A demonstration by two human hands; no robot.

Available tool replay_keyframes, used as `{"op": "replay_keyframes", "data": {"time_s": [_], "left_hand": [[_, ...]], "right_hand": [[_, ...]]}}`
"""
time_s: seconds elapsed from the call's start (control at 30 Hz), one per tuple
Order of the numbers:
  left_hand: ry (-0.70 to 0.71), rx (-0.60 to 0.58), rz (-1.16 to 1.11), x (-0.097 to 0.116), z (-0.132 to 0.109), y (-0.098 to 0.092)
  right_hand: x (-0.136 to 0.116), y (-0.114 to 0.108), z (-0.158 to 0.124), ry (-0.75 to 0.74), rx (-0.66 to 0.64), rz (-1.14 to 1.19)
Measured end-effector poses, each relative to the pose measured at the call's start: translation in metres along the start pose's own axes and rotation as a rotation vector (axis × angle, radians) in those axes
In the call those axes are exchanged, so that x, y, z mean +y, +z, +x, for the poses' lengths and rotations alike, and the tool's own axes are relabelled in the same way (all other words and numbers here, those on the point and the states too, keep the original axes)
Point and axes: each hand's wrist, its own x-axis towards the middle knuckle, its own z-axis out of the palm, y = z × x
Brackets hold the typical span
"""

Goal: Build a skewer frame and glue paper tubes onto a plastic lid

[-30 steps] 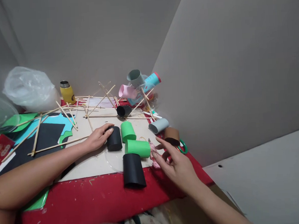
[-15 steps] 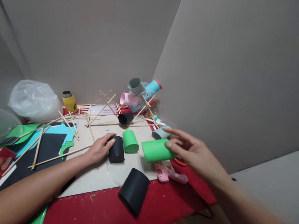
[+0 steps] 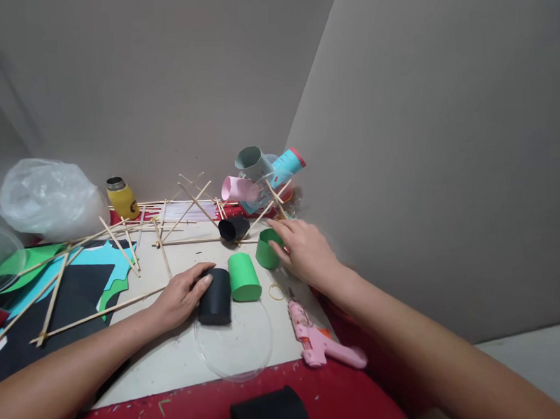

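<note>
My left hand (image 3: 183,296) rests on the board, its thumb and fingers against the upper left of a black paper tube (image 3: 215,299). Just right of that tube a green paper tube (image 3: 244,278) stands by itself. My right hand (image 3: 306,252) is farther back, with thumb and fingers around the rim of a second green paper tube (image 3: 267,251). The far side of that tube is partly hidden by my fingers. At the front edge lies a larger black paper tube (image 3: 271,415), cut off by the frame.
A pink glue gun (image 3: 316,340) lies at the right edge of the board, near a rubber band (image 3: 276,292). Clear plastic lid (image 3: 258,362) lies in front. Stick frames (image 3: 57,289), coloured paper (image 3: 76,291), a yellow bottle (image 3: 122,199), a plastic bag (image 3: 49,198) and paper tubes (image 3: 253,160) surround it.
My right hand has carried the green tube away from me and leftward, down to the board behind the other green tube. The left hand stays at the black tube. The view has shifted.
</note>
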Motion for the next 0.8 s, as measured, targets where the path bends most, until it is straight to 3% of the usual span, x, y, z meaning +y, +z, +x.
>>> {"op": "replay_keyframes", "data": {"time_s": [0.07, 0.17, 0.33, 0.5, 0.57, 0.67, 0.73, 0.8], "left_hand": [[-0.007, -0.002, -0.014, 0.001, 0.000, 0.000], [-0.014, 0.007, -0.039, 0.005, 0.000, 0.000], [-0.027, -0.031, -0.104, 0.009, -0.001, -0.001], [-0.105, -0.057, -0.336, 0.008, -0.001, 0.000], [-0.155, -0.048, -0.458, 0.010, -0.001, -0.002], [-0.213, 0.008, -0.564, 0.016, 0.000, -0.009], [-0.220, 0.079, -0.572, 0.021, 0.002, -0.015], [-0.223, 0.173, -0.533, 0.024, 0.005, -0.021]], "right_hand": [[-0.009, -0.001, 0.003, -0.020, -0.010, 0.101], [-0.020, 0.004, 0.013, -0.040, -0.152, 0.303], [-0.029, 0.016, 0.031, -0.049, -0.330, 0.393], [-0.030, -0.001, 0.035, -0.050, -0.394, 0.539], [-0.025, -0.017, 0.036, -0.021, -0.345, 0.632], [-0.009, -0.041, 0.040, 0.060, -0.036, 0.786], [0.007, -0.053, 0.045, 0.090, 0.222, 0.693], [0.022, -0.058, 0.048, 0.088, 0.361, 0.478]]}}
